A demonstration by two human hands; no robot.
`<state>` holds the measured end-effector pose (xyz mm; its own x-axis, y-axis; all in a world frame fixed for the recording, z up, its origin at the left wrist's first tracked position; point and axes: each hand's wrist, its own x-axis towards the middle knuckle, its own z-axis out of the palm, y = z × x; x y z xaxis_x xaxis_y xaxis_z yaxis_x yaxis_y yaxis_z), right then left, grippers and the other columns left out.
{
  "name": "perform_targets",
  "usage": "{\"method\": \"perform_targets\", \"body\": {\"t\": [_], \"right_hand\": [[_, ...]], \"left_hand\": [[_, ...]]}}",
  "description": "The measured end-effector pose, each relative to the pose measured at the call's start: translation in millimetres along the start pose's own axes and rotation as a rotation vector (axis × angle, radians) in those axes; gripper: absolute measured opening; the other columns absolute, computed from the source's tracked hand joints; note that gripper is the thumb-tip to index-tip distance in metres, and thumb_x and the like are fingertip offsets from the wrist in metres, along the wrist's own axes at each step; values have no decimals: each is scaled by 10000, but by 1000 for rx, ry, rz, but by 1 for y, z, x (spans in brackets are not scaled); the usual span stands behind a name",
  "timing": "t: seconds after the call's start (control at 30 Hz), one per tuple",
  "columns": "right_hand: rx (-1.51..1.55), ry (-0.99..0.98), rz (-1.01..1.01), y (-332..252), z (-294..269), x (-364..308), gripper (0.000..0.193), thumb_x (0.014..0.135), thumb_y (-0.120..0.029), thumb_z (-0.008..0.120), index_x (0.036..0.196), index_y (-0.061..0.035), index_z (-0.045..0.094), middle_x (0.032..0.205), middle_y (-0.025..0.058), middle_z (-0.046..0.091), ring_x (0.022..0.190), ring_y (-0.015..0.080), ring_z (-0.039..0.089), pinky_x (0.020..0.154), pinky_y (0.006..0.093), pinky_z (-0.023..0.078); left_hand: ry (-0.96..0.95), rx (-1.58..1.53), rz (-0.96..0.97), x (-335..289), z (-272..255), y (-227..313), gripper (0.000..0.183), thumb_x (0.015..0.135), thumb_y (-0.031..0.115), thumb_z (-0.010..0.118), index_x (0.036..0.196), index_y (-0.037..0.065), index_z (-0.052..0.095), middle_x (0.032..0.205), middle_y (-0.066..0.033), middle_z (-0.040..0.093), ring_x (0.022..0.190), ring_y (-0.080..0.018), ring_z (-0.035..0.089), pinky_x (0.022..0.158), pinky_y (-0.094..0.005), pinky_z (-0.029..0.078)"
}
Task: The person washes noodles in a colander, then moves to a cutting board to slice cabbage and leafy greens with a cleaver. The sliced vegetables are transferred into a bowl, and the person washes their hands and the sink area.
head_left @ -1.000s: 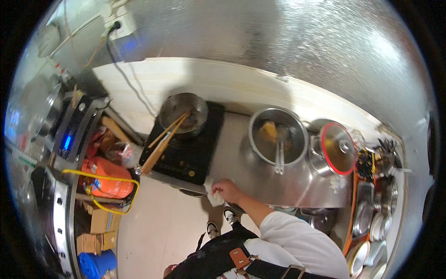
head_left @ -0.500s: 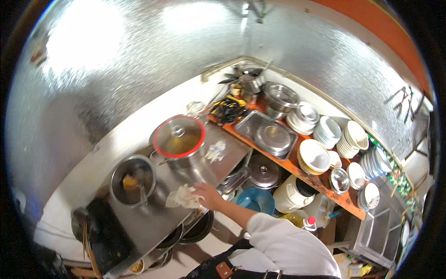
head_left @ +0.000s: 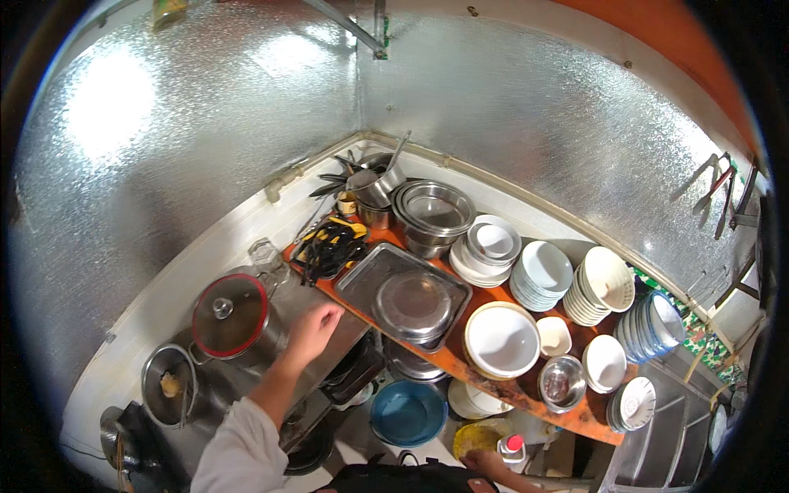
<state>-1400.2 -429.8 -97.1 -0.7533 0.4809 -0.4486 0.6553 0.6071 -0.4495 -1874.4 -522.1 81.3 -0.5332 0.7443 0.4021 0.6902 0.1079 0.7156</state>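
My left hand reaches over the steel counter, close to the front edge of the orange shelf. Its fingers are curled, and whatever they may hold is hidden. To its left stands a steel pot with a red-rimmed glass lid. A smaller steel pot further left holds a pale yellowish lump and a utensil. Low in the view, my right hand is partly visible beside a bottle with a red cap and a yellow round thing. Its fingers are too unclear to read.
The orange shelf bears a metal tray with a round steel lid, black-and-yellow utensils, steel bowls and stacked white bowls. Beneath it sits a blue basin. A steel sink is at right.
The view has shifted rightward. The hand with the pale cloth has left the counter, and the cloth is out of sight. My left hand now reaches in beside the shelf; my right is low.
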Motion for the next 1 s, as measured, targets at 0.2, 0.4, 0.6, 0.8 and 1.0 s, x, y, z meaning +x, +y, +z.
{"method": "perform_targets", "body": {"t": [0.2, 0.4, 0.6, 0.8, 1.0], "right_hand": [[238, 189, 278, 6, 29, -40, 306, 870, -378, 555, 851, -98, 677, 758, 142, 669, 695, 333, 646, 638, 419, 509], [550, 437, 582, -78, 2, -53, 224, 848, -269, 572, 870, -62, 653, 748, 164, 647, 694, 305, 623, 653, 397, 485], [670, 541, 640, -138, -46, -29, 164, 842, -160, 579, 916, -27, 637, 753, 176, 640, 691, 220, 595, 665, 362, 467], [590, 470, 658, -142, -114, 39, 239, 850, -289, 637, 842, -53, 670, 706, 129, 665, 629, 259, 655, 592, 342, 505], [-105, 722, -125, -134, -243, 179, 238, 824, -200, 613, 1033, -87, 605, 966, 141, 605, 931, 334, 586, 761, 420, 499]], "left_hand": [[-134, 239, 457, 182, 88, 2, 169, 858, 140, 588, 1008, 71, 622, 999, -111, 624, 955, -315, 581, 816, -397, 470], [-347, 482, 575, 314, 144, -12, 214, 794, 197, 665, 997, 130, 674, 977, -53, 659, 962, -263, 608, 827, -395, 491], [-826, 711, 601, 355, 163, -5, 310, 787, 191, 652, 1095, 153, 654, 1000, -106, 675, 964, -300, 625, 812, -412, 496], [-756, 610, 721, 368, 171, -10, 270, 806, 173, 597, 1065, 106, 632, 1019, -126, 638, 972, -308, 602, 822, -421, 476], [-635, 278, 768, 373, 134, 1, 168, 828, 204, 624, 900, 53, 621, 912, -110, 567, 898, -324, 577, 759, -422, 461]]}}
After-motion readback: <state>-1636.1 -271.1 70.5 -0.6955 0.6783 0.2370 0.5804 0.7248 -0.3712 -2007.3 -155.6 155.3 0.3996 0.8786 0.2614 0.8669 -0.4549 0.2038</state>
